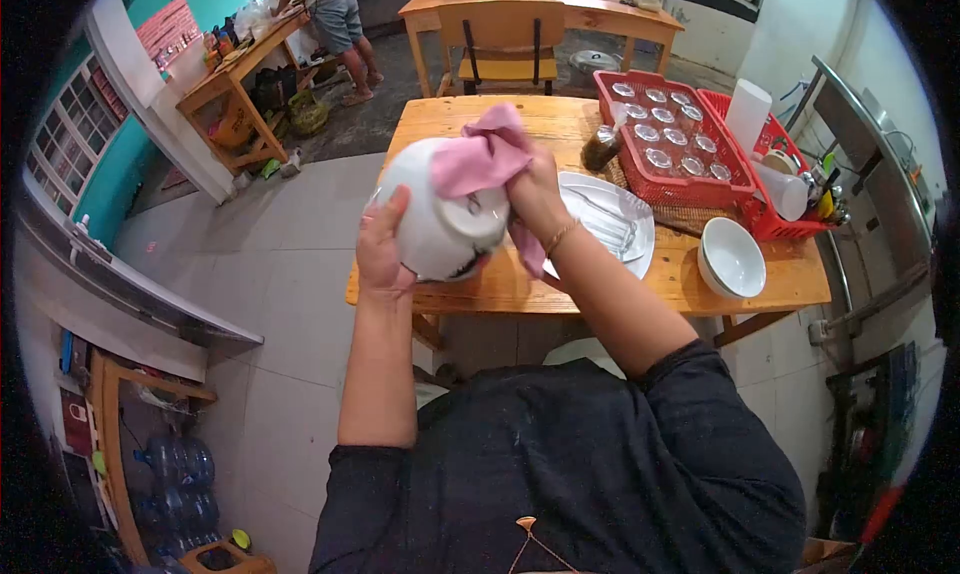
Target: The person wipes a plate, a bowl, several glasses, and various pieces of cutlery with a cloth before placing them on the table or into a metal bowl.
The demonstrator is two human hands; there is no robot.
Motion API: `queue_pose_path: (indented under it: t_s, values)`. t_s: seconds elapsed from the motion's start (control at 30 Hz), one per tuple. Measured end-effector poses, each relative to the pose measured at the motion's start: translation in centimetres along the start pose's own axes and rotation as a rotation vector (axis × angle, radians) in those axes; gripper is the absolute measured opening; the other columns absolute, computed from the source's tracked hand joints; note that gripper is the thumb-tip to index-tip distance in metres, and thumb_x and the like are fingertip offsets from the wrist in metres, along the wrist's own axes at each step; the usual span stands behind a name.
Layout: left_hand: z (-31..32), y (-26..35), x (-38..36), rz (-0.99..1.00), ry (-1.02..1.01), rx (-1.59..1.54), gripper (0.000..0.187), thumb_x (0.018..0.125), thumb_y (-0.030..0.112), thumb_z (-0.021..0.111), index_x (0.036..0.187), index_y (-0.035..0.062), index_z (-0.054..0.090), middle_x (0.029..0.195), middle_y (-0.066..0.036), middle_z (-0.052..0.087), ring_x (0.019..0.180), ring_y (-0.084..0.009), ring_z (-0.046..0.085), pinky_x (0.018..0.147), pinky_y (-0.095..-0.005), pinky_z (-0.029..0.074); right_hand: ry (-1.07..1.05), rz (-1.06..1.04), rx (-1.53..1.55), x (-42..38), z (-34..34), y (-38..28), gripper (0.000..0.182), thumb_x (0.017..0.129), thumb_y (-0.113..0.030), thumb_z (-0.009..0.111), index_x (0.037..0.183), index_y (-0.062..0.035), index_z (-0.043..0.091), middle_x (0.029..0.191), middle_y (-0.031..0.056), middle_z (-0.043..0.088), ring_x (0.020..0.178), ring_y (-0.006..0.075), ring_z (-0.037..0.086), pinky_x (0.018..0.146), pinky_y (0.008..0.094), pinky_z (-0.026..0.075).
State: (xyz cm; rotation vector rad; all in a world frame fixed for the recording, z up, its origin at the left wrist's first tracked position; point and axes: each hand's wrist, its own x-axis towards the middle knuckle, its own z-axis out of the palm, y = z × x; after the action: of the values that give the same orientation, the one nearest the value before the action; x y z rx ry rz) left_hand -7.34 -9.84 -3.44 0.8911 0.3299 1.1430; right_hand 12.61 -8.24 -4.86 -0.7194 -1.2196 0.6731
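A large white bowl (420, 219) is tilted with its base toward me, held above the near left part of the wooden table. My left hand (385, 239) grips its lower left side, thumb on the outside. My right hand (537, 196) is closed on a pink cloth (485, 159), which lies against the bowl's outer side near the base; part of the cloth hangs below the hand. Just beyond my right wrist, a white plate (645, 236) holds several pieces of cutlery (612, 229). Farther right a smaller white bowl (732, 259) stands upright.
Upturned glasses fill a red basket (640, 179) on the wooden table (420, 129). Beside it are a dark jar (601, 149) and another red basket (790, 224) with utensils. A chair (505, 34) stands behind the table. Another person (338, 19) stands at the far left bench.
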Motion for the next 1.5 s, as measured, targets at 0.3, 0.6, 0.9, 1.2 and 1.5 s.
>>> queue_pose_path:
  t_s: [0.3, 0.6, 0.9, 1.2, 1.5]
  values:
    - [0.2, 1.7, -0.4, 0.042, -0.145, 0.103, 0.041, 0.085, 0.017, 0.066, 0.118, -0.0055, 0.058, 0.106, -0.015, 0.068, 0.090, -0.0207, 0.068, 0.082, -0.0326, 0.055, -0.461, 0.501, 0.046, 4.1, -0.1, -8.1, 0.047, 0.083, -0.037, 0.073, 0.107, 0.0034, 0.065, 0.095, 0.0104, 0.068, 0.082, 0.0144, 0.064, 0.071, 0.0278, 0.051]
    - [-2.1, 0.9, 3.3, 0.000, 0.074, 0.333, 0.055, 0.090, 0.047, 0.062, 0.118, -0.0004, 0.058, 0.106, -0.012, 0.067, 0.093, -0.0190, 0.066, 0.079, -0.0335, 0.054, -0.358, 0.535, 0.107, 1.3, -0.8, -9.1, 0.037, 0.071, -0.008, 0.076, 0.105, -0.0012, 0.065, 0.094, 0.0086, 0.069, 0.086, 0.0164, 0.066, 0.077, 0.0328, 0.052]
    - [0.0, 1.6, 2.7, -0.309, 0.030, 0.066, 0.044, 0.092, 0.028, 0.052, 0.120, -0.0059, 0.053, 0.101, -0.016, 0.065, 0.088, -0.0262, 0.067, 0.081, -0.0383, 0.055, -0.422, -0.416, -0.759, -5.6, 4.9, -5.2, 0.058, 0.073, -0.009, 0.064, 0.129, -0.0054, 0.051, 0.112, 0.0203, 0.062, 0.103, 0.0371, 0.061, 0.086, 0.0432, 0.049]
    - [-2.3, -0.7, 1.7, -0.308, 0.102, 0.089, 0.035, 0.095, 0.019, 0.050, 0.122, -0.0027, 0.052, 0.113, -0.014, 0.063, 0.097, -0.0257, 0.065, 0.085, -0.0384, 0.054, -0.341, 0.169, -0.668, -1.4, 0.3, -9.2, 0.028, 0.071, -0.011, 0.063, 0.097, 0.0009, 0.062, 0.102, 0.0226, 0.063, 0.093, 0.0373, 0.063, 0.078, 0.0439, 0.050]
    - [1.4, -1.2, 1.6, -0.030, 0.053, 0.142, 0.040, 0.102, 0.030, 0.042, 0.129, 0.0007, 0.051, 0.121, -0.011, 0.060, 0.109, -0.0190, 0.060, 0.093, -0.0342, 0.049, -0.623, -0.261, -0.951, -3.7, 2.1, -5.7, 0.055, 0.080, -0.022, 0.065, 0.129, -0.0004, 0.051, 0.135, 0.0224, 0.045, 0.133, 0.0374, 0.038, 0.110, 0.0423, 0.031]
